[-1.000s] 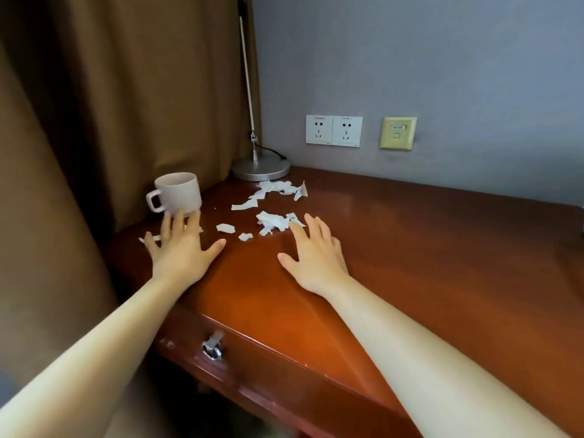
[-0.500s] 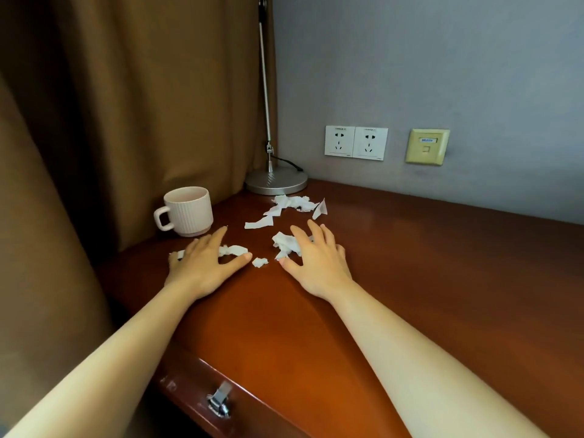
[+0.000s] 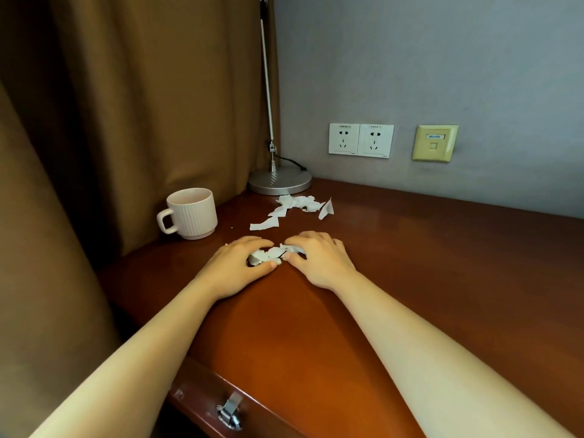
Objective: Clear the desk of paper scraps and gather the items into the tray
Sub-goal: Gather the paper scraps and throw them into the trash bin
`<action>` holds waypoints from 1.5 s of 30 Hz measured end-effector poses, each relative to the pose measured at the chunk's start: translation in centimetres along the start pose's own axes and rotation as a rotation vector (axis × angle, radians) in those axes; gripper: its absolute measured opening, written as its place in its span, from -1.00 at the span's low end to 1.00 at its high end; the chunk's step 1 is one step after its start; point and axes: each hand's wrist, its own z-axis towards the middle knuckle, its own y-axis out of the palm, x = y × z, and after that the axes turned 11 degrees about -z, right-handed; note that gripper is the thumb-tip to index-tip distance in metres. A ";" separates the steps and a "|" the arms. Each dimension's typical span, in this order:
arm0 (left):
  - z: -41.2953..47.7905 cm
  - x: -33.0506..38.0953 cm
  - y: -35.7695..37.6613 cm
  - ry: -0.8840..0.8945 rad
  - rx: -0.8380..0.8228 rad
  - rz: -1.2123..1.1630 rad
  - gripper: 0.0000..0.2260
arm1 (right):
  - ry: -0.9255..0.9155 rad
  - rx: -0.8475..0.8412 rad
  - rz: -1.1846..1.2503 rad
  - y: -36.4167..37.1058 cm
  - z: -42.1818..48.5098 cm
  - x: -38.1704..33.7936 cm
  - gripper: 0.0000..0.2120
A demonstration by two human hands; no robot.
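White torn paper scraps [image 3: 272,255] are bunched into a small heap on the reddish-brown desk [image 3: 442,279]. My left hand [image 3: 235,265] curls around the heap from the left. My right hand [image 3: 319,259] presses against it from the right, fingers bent over the paper. More scraps [image 3: 295,205] lie loose farther back, near the lamp base. A ribbed white mug [image 3: 192,213] stands upright at the desk's left back edge. No tray is in view.
A desk lamp with a round silver base [image 3: 279,181] and thin pole stands in the back corner. Brown curtains [image 3: 126,105] hang along the left. Wall sockets [image 3: 360,140] sit above the desk. A drawer handle [image 3: 230,409] shows at the front.
Both hands have swept inward across the desk, pushing the nearer scraps together into one heap between them. The view has also shifted closer and lower.
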 end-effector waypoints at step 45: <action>2.8 2.9 1.4 0.060 0.146 -0.306 -0.73 | 0.126 0.224 0.473 -0.7 -0.4 0.7 -0.67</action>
